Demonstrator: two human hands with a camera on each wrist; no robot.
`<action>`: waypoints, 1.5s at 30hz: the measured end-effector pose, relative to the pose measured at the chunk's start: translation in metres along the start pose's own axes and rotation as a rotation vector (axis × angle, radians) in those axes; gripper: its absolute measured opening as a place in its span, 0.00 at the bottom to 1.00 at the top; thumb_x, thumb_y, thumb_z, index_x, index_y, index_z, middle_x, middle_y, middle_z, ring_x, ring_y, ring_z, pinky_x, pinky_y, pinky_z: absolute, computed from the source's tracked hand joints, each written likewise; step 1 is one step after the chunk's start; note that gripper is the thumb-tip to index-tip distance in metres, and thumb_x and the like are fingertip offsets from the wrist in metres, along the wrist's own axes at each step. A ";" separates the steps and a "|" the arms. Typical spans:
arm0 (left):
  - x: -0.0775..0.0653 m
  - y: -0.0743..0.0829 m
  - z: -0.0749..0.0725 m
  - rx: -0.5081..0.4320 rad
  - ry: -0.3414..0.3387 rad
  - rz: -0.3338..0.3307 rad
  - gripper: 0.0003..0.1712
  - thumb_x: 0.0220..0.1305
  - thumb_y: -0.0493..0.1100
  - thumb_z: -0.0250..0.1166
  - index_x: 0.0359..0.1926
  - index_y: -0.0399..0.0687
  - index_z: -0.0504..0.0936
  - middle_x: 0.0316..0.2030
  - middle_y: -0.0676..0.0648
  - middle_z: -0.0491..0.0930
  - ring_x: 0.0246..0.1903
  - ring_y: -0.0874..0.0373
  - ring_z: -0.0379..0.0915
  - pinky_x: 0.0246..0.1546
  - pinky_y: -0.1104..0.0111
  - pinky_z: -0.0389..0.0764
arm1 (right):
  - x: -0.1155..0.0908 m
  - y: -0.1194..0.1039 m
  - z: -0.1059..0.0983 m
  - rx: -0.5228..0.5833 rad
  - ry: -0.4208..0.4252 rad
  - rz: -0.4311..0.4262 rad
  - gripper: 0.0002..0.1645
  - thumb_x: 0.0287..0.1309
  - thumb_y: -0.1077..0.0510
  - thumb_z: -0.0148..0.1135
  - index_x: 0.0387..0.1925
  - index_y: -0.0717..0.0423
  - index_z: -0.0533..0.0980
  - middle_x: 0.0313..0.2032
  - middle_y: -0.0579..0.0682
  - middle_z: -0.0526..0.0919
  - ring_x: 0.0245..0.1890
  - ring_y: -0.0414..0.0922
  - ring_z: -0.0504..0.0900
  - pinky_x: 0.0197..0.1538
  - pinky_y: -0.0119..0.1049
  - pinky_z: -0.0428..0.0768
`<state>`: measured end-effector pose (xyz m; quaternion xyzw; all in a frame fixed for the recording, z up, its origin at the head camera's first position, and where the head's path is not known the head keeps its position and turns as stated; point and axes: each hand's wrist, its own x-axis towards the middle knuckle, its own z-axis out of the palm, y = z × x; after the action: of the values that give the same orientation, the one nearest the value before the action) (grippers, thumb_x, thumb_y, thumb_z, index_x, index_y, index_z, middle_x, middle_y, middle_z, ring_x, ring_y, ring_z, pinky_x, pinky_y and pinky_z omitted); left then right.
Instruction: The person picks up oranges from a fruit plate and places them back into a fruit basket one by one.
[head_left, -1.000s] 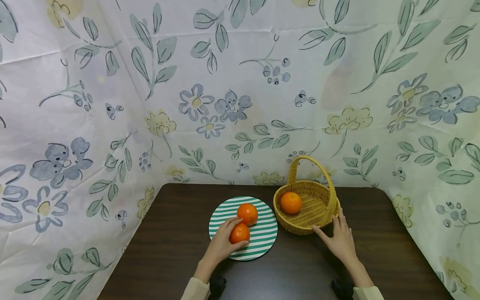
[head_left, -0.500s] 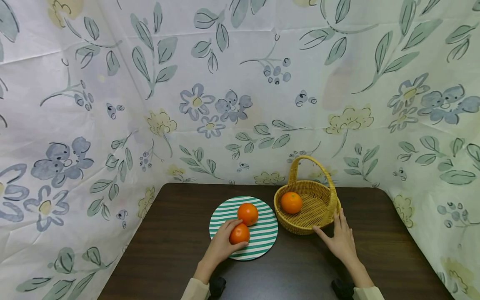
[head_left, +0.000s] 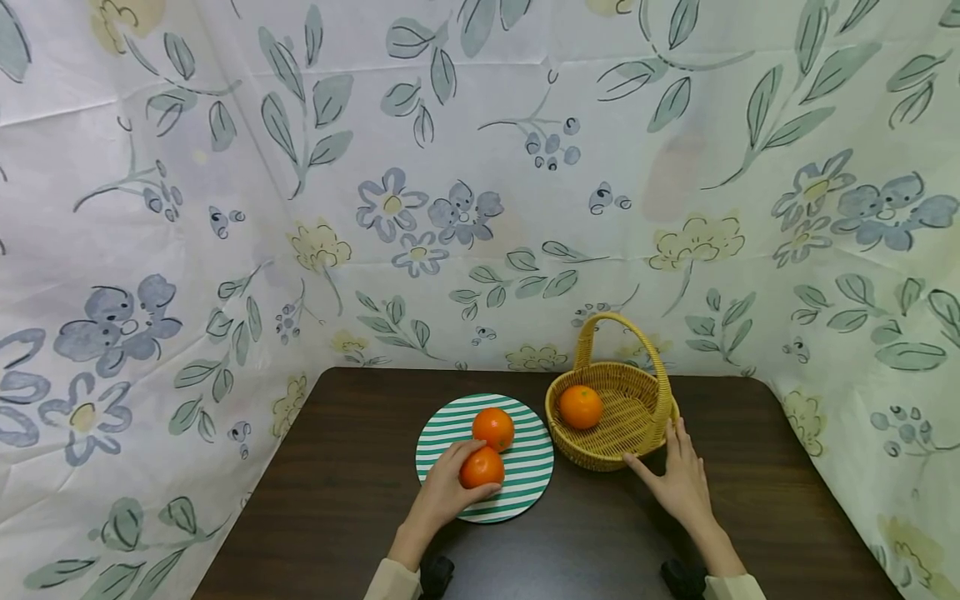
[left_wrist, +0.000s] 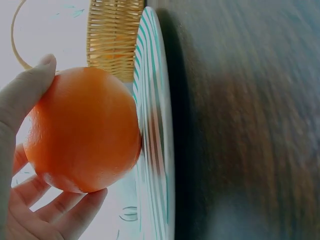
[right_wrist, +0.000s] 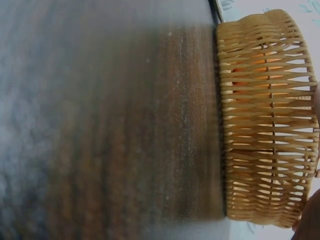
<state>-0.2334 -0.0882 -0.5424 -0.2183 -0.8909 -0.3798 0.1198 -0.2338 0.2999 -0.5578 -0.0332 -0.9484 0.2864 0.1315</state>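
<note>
My left hand (head_left: 442, 493) grips an orange (left_wrist: 85, 130) with the thumb on one side and the fingers round the other. This orange is close over the green-and-white striped plate (head_left: 528, 479), and its lower side meets the plate in the left wrist view. Just behind it on the plate sits a second orange (head_left: 493, 428). My right hand (head_left: 681, 483) rests at the front right rim of a yellow wicker basket (head_left: 630, 417), its fingers long and spread, thumb at the front. A third orange (head_left: 581, 407) lies inside the basket's left part.
The plate and basket stand side by side on a dark brown wooden table (head_left: 337, 467). A tall arched handle (head_left: 617, 317) rises over the basket. Behind and at both sides hangs a white cloth (head_left: 525, 208) printed with flowers and leaves.
My left hand and its orange have shifted slightly to the right over the plate. The right hand, basket and other oranges stay where they were.
</note>
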 end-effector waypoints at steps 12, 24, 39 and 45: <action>0.009 0.016 0.001 -0.021 0.010 0.027 0.38 0.47 0.63 0.69 0.58 0.56 0.72 0.54 0.54 0.72 0.46 0.57 0.72 0.43 0.59 0.80 | -0.001 0.000 -0.002 0.005 0.000 0.002 0.61 0.53 0.30 0.56 0.72 0.54 0.35 0.72 0.58 0.30 0.67 0.68 0.43 0.60 0.72 0.43; 0.018 0.029 0.010 -0.061 0.002 0.073 0.37 0.47 0.62 0.70 0.58 0.57 0.72 0.53 0.55 0.72 0.45 0.57 0.72 0.42 0.62 0.80 | 0.000 0.000 -0.001 0.006 0.010 -0.004 0.61 0.53 0.31 0.56 0.72 0.56 0.38 0.72 0.61 0.33 0.67 0.68 0.44 0.59 0.72 0.44; 0.028 0.038 0.019 -0.057 -0.010 0.060 0.36 0.48 0.65 0.67 0.59 0.65 0.70 0.53 0.55 0.72 0.46 0.56 0.73 0.40 0.64 0.80 | 0.000 -0.001 -0.001 0.002 0.018 -0.003 0.60 0.52 0.31 0.57 0.72 0.58 0.41 0.72 0.61 0.34 0.66 0.69 0.45 0.58 0.73 0.45; 0.031 0.042 0.019 -0.078 -0.016 0.057 0.36 0.48 0.65 0.67 0.58 0.66 0.70 0.53 0.55 0.72 0.45 0.56 0.73 0.40 0.64 0.79 | -0.001 0.000 0.000 0.004 0.020 -0.005 0.60 0.52 0.31 0.57 0.72 0.58 0.42 0.72 0.59 0.32 0.66 0.69 0.46 0.58 0.73 0.45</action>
<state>-0.2412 -0.0393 -0.5169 -0.2511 -0.8698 -0.4089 0.1147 -0.2332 0.2998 -0.5582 -0.0334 -0.9466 0.2875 0.1418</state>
